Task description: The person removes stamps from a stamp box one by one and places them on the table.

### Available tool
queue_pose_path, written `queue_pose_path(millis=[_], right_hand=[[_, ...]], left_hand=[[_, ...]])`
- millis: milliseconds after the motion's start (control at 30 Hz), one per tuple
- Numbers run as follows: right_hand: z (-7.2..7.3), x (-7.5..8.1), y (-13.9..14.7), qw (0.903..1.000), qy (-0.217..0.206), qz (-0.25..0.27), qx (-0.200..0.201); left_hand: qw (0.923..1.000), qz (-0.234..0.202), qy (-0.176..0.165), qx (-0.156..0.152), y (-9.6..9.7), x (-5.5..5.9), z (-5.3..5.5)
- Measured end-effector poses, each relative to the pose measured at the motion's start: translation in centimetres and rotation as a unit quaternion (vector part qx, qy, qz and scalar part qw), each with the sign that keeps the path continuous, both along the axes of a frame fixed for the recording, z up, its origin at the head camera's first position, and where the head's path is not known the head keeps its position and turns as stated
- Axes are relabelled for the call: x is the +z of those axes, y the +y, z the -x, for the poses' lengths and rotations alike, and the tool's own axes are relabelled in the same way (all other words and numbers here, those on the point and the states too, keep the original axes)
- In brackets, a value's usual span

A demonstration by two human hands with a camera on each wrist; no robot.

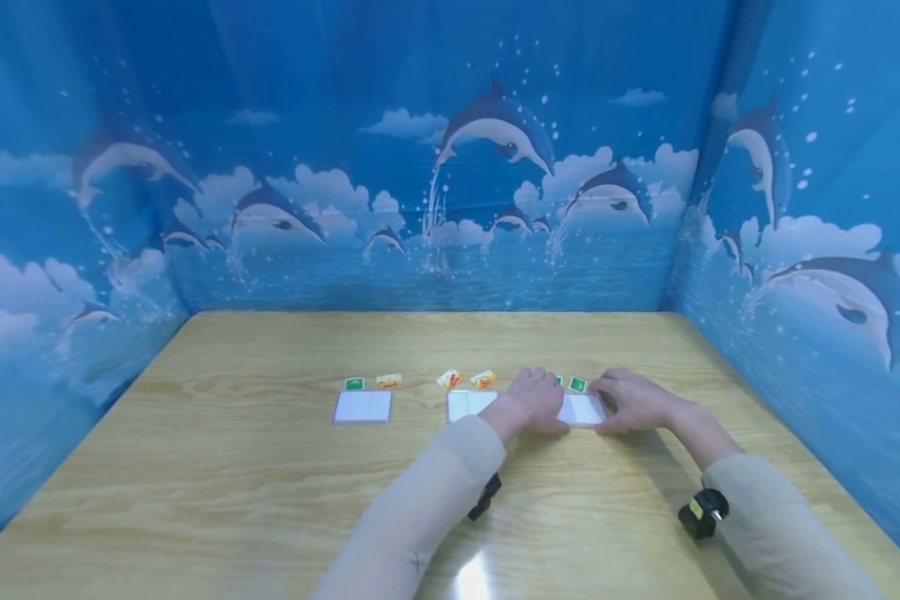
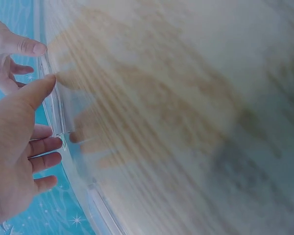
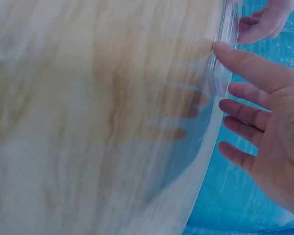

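A flat clear plastic case (image 1: 581, 409) with a white face lies on the table at the right end of a row, between both hands. My left hand (image 1: 534, 398) holds its left end, the thumb at the near edge and the fingers toward the far side. At the right end, my right hand (image 1: 632, 400) grips it in a similar way, thumb at the near corner. In the left wrist view the left thumb (image 2: 41, 90) meets the case's edge. The right wrist view shows the right thumb (image 3: 235, 56) against that edge. Just behind the case lies a small green card (image 1: 577, 384), with another partly hidden by the left hand.
Two similar cases stand to the left: a middle one (image 1: 468, 403), partly covered by the left arm, and a left one (image 1: 363, 407). Behind them lie orange cards (image 1: 483, 379) and a green card (image 1: 355, 383). Dolphin-printed curtains (image 1: 450, 250) surround the wooden table (image 1: 232, 467).
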State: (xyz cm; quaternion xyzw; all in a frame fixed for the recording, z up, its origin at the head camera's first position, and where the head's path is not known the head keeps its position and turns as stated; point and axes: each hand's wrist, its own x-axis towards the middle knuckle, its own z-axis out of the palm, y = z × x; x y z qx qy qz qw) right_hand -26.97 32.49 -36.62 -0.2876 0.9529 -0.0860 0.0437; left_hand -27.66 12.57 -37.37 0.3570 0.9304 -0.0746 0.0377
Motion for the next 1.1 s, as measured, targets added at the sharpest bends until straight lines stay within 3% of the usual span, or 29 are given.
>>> queue_pose_path(millis=[200,567,900,1100], right_hand=[[-0.15,-0.26,-0.01,0.9992,0.031,0.013,0.023],[0.08,-0.04,-0.09,0.9984,0.04,0.005,0.04],[0.17,-0.05,-0.35,0.9991,0.03,-0.014,0.028],[-0.12,0.15,-0.33,0.9964,0.066,-0.045,0.03]], left_hand=[[0.9997,-0.011,0.01,-0.022,0.1,-0.12,0.1],[0.9996,0.002,0.009,-0.025,0.23,-0.28,0.24],[0.9989,0.021,0.028,-0.033,0.21,-0.49,0.18],[0.9987,0.017,0.032,-0.035,0.15,-0.45,0.21]])
